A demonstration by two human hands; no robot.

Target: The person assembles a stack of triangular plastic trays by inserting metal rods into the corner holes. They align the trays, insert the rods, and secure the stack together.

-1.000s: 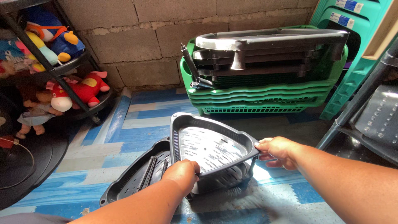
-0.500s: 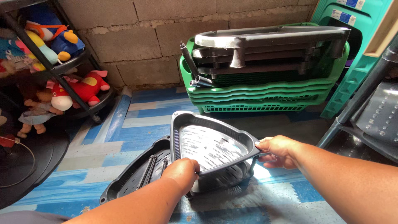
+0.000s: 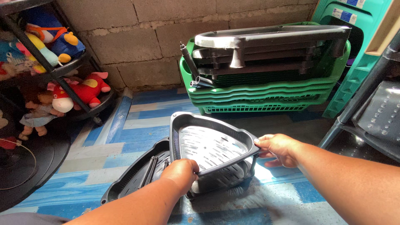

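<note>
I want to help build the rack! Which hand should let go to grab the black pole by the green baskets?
Probably the right hand. It grips the tray at its far right corner, on the side nearer the pole; the left hand holds the tray's near edge, further back.

A blue-and-white striped floor mat (image 3: 137,125) carries the black corner trays (image 3: 137,179) (stacked low). Green baskets (image 3: 266,93) stand behind.

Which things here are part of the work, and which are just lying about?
In hand:
left hand
right hand
grey corner tray
black tray underneath

Lying about:
stacked green baskets
soft toys
black shelf rack
</note>
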